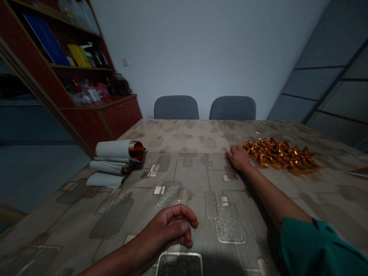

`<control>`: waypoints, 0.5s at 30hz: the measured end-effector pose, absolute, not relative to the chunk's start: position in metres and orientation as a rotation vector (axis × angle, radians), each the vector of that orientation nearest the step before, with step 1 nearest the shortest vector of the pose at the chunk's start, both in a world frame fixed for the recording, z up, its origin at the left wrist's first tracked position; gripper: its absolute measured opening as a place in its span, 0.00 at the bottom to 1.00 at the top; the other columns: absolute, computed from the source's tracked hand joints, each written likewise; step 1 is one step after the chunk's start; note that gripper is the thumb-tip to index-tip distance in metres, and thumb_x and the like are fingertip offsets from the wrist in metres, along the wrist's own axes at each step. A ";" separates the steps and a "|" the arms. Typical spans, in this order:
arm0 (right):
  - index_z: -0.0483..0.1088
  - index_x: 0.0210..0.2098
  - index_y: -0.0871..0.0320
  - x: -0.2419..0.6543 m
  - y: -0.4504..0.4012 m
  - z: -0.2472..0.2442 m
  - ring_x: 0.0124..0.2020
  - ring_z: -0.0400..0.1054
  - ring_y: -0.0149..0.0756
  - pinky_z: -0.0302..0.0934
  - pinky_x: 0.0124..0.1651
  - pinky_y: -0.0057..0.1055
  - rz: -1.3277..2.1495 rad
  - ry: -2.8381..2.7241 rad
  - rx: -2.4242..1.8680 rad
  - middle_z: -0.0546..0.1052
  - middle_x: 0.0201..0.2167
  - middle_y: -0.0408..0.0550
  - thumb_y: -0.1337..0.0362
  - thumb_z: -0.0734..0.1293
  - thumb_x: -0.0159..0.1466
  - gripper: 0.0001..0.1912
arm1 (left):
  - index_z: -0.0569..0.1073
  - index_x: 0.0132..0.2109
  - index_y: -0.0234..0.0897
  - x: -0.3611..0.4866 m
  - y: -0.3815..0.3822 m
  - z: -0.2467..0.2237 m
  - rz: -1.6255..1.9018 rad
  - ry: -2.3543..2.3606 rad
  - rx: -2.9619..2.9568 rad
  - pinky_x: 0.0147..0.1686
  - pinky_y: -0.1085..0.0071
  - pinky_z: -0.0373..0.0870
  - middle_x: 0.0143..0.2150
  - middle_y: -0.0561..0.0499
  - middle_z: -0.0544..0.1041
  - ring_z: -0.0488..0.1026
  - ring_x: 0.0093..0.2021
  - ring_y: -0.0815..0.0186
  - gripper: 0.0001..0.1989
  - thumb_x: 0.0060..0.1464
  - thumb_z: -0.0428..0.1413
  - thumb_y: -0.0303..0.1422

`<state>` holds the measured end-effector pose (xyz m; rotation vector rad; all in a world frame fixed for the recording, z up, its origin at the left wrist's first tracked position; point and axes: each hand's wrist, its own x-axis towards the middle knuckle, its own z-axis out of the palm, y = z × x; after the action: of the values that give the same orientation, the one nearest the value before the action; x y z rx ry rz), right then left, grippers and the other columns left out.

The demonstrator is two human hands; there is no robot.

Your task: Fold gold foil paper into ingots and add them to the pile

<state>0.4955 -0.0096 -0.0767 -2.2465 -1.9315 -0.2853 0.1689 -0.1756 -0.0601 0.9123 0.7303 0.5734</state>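
Note:
My left hand (175, 226) is held over the near part of the table, palm turned inward. Its fingers are loosely curled with gaps between them, and nothing shows in them. Stretched out to the far right, my right hand (239, 156) lies at the left edge of a pile of folded gold foil pieces (281, 155). The fingers of that hand are extended on the tabletop, and I see nothing held in them. Whether its side touches the nearest foil piece I cannot tell. On the left of the table lies a stack of rolled or bent sheets (113, 161), pale outside and gold-orange inside.
A patterned cloth covers the table (186, 172). Two grey chairs (176, 107) stand behind it against a wall. A red-brown shelf unit (120, 117) is at the left. Part of an orange-and-white flat item (360, 171) shows at the right edge.

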 end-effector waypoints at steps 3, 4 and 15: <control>0.69 0.57 0.58 0.491 -0.021 -0.074 0.49 0.73 0.44 0.70 0.49 0.46 -0.217 -1.991 -2.199 0.73 0.55 0.53 0.59 0.67 0.70 0.18 | 0.78 0.40 0.33 0.169 -0.174 -0.061 0.580 0.724 0.958 0.37 0.70 0.68 0.31 0.50 0.76 0.72 0.30 0.69 0.15 0.54 0.66 0.41; 0.69 0.57 0.58 0.489 -0.027 -0.073 0.49 0.73 0.44 0.70 0.49 0.46 -0.192 -2.006 -2.185 0.73 0.55 0.53 0.59 0.67 0.70 0.18 | 0.78 0.39 0.32 0.169 -0.173 -0.062 0.592 0.731 0.994 0.37 0.70 0.68 0.29 0.50 0.75 0.72 0.29 0.68 0.16 0.55 0.64 0.43; 0.76 0.39 0.62 0.457 -0.110 -0.067 0.45 0.74 0.52 0.64 0.49 0.41 0.026 -2.091 -1.936 0.80 0.42 0.62 0.62 0.60 0.69 0.14 | 0.76 0.39 0.37 0.154 -0.147 -0.052 0.861 1.041 1.502 0.38 0.68 0.68 0.34 0.50 0.77 0.74 0.35 0.63 0.08 0.57 0.59 0.37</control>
<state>0.4570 -0.1100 -0.0671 -1.9362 -2.0914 0.0263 0.1536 -0.1472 -0.0519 1.5022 1.0406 0.8606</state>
